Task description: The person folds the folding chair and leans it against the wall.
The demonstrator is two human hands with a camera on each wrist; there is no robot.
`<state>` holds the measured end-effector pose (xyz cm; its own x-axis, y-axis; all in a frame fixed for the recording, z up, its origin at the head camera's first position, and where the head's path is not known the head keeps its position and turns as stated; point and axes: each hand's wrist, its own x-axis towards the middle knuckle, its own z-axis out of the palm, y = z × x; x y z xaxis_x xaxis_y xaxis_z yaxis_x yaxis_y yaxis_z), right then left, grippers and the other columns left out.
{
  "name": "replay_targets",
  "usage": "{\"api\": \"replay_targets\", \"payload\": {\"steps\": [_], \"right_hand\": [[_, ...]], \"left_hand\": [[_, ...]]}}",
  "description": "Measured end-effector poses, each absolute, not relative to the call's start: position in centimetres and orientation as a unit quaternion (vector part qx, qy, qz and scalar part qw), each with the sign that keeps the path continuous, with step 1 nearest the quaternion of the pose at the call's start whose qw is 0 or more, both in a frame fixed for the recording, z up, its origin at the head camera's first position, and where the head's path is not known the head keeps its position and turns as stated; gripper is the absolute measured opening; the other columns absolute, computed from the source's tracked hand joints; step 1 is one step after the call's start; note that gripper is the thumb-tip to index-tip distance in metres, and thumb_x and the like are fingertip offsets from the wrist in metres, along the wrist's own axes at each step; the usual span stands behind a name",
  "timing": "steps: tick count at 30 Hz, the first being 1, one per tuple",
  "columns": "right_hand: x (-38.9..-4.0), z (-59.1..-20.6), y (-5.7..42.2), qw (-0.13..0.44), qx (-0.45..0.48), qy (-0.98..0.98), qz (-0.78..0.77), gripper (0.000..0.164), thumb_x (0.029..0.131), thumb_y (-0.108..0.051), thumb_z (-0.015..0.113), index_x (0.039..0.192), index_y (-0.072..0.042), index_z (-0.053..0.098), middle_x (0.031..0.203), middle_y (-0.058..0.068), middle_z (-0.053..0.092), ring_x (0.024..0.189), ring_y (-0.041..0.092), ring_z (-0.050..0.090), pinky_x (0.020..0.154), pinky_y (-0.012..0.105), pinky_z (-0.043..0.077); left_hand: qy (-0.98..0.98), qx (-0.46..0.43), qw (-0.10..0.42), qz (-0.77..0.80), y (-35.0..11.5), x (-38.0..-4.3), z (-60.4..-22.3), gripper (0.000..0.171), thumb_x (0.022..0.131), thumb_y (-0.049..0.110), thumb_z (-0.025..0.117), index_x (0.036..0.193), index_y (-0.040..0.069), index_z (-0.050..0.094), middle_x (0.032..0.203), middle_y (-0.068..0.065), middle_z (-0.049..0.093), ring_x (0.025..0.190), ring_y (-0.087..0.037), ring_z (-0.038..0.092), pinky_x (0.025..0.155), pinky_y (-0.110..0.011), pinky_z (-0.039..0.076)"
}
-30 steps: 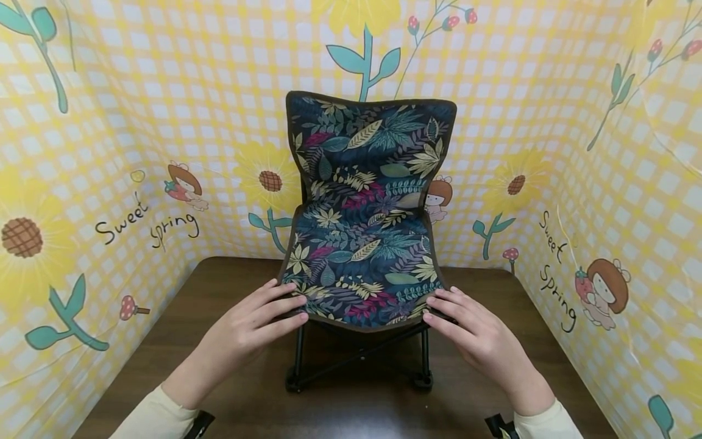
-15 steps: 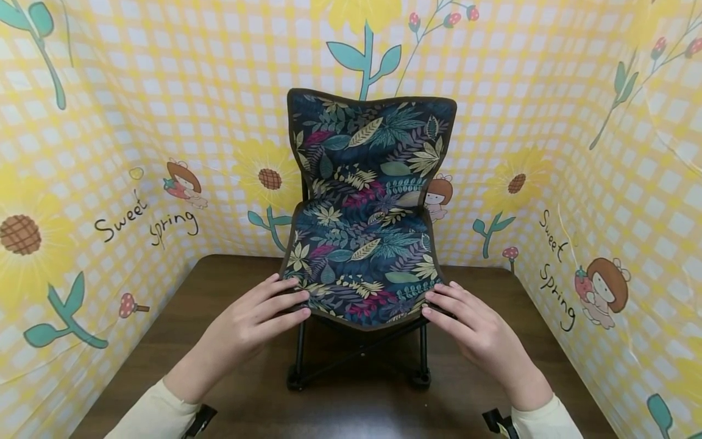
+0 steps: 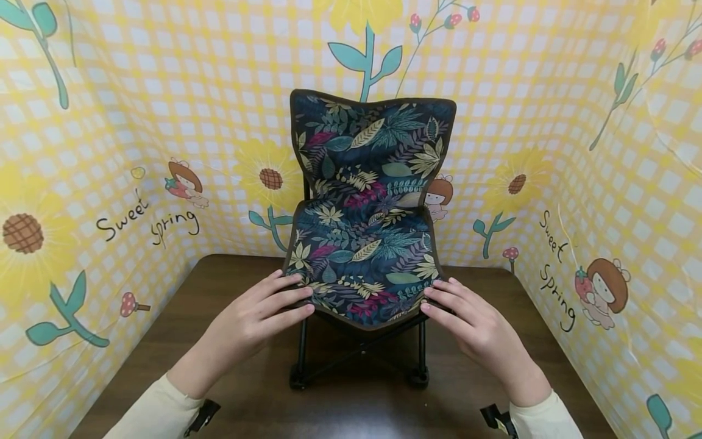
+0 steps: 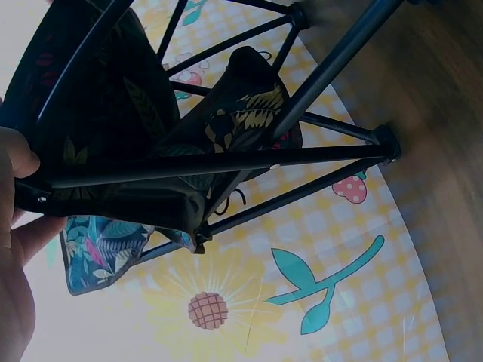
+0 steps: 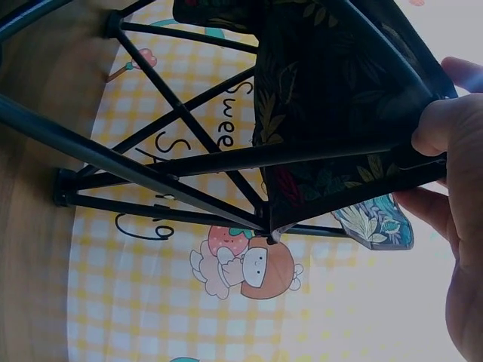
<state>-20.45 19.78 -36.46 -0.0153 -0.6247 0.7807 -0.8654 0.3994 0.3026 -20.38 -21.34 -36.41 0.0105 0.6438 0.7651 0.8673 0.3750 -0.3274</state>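
A small folding chair (image 3: 364, 250) stands upright, facing me, its dark fabric printed with teal, yellow and magenta leaves. My left hand (image 3: 249, 317) holds the seat's front left corner, fingers over the top edge. At the opposite front corner my right hand (image 3: 479, 323) grips in the same way. Both wrist views show the underside: the left thumb (image 4: 24, 154) and the right thumb (image 5: 436, 128) press against the corners where the black tubes end. Crossed black legs (image 3: 362, 350) run beneath the seat, with dark plastic feet at the bottom.
The chair is on a dark brown wooden table (image 3: 181, 347). Yellow checked cloth (image 3: 230, 91) with sunflowers and "Sweet Spring" lettering walls the table at the back and both sides, close behind the backrest.
Both hands have shifted slightly upward, the left one also a little inward, still on the seat corners. The chair's front feet now stand slightly closer together.
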Motion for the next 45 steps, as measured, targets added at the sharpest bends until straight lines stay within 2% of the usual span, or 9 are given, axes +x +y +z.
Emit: {"api": "replay_targets", "payload": {"steps": [6, 13, 17, 24, 30, 35, 45], "right_hand": [[-20.4, -36.2, 19.7, 0.457, 0.53, -0.703, 0.128, 0.031, 0.109, -0.006, 0.045, 0.123, -0.002, 0.074, 0.124, 0.02, 0.071, 0.111, 0.041, 0.068, 0.106, 0.051, 0.051], [-20.5, -36.0, 19.5, 0.458, 0.527, -0.705, 0.126, 0.032, 0.11, -0.008, 0.046, 0.123, -0.003, 0.074, 0.125, 0.02, 0.071, 0.112, 0.042, 0.068, 0.106, 0.051, 0.05], [-20.5, -35.7, 19.4, 0.461, 0.526, -0.703, 0.127, 0.031, 0.109, -0.008, 0.046, 0.122, -0.002, 0.074, 0.124, 0.02, 0.071, 0.111, 0.042, 0.068, 0.106, 0.051, 0.051], [-20.5, -35.3, 19.1, 0.465, 0.527, -0.7, 0.126, 0.031, 0.109, -0.007, 0.045, 0.122, -0.002, 0.074, 0.124, 0.02, 0.071, 0.111, 0.042, 0.068, 0.106, 0.051, 0.051], [-20.5, -35.2, 18.9, 0.467, 0.525, -0.7, 0.129, 0.032, 0.109, -0.005, 0.045, 0.123, -0.002, 0.073, 0.124, 0.021, 0.07, 0.111, 0.042, 0.068, 0.106, 0.051, 0.051], [-20.5, -35.0, 18.8, 0.466, 0.528, -0.698, 0.131, 0.031, 0.109, -0.004, 0.045, 0.122, -0.001, 0.073, 0.122, 0.021, 0.071, 0.11, 0.043, 0.068, 0.106, 0.051, 0.051], [-20.7, -34.2, 18.7, 0.468, 0.527, -0.697, 0.131, 0.031, 0.108, -0.001, 0.045, 0.122, 0.0, 0.073, 0.123, 0.022, 0.07, 0.11, 0.043, 0.068, 0.104, 0.052, 0.052]], "left_hand": [[-0.697, -0.542, 0.454, -0.12, -21.3, -20.4, -36.2, 0.034, 0.109, 0.01, 0.044, 0.126, 0.01, 0.074, 0.129, -0.015, 0.07, 0.115, -0.042, 0.066, 0.104, -0.058, 0.049], [-0.693, -0.543, 0.458, -0.122, -21.1, -20.4, -35.9, 0.034, 0.109, 0.009, 0.045, 0.125, 0.009, 0.074, 0.128, -0.015, 0.071, 0.115, -0.042, 0.066, 0.115, -0.053, 0.042], [-0.69, -0.544, 0.461, -0.123, -21.0, -20.4, -35.7, 0.033, 0.108, 0.009, 0.045, 0.125, 0.01, 0.074, 0.129, -0.015, 0.07, 0.115, -0.042, 0.066, 0.11, -0.056, 0.046], [-0.689, -0.545, 0.461, -0.122, -20.9, -20.5, -35.3, 0.033, 0.109, 0.008, 0.045, 0.126, 0.01, 0.074, 0.131, -0.014, 0.069, 0.117, -0.041, 0.066, 0.115, -0.053, 0.043], [-0.695, -0.54, 0.46, -0.118, -20.8, -20.5, -35.0, 0.033, 0.11, 0.009, 0.045, 0.127, 0.01, 0.073, 0.134, -0.012, 0.068, 0.119, -0.04, 0.065, 0.109, -0.055, 0.047], [-0.694, -0.542, 0.458, -0.124, -20.5, -20.7, -35.2, 0.034, 0.11, 0.009, 0.044, 0.127, 0.01, 0.073, 0.129, -0.014, 0.07, 0.118, -0.039, 0.066, 0.112, -0.054, 0.045], [-0.694, -0.538, 0.461, -0.128, -20.1, -21.1, -34.6, 0.033, 0.11, 0.008, 0.044, 0.126, 0.01, 0.073, 0.129, -0.013, 0.07, 0.119, -0.039, 0.065, 0.105, -0.059, 0.049]]}}
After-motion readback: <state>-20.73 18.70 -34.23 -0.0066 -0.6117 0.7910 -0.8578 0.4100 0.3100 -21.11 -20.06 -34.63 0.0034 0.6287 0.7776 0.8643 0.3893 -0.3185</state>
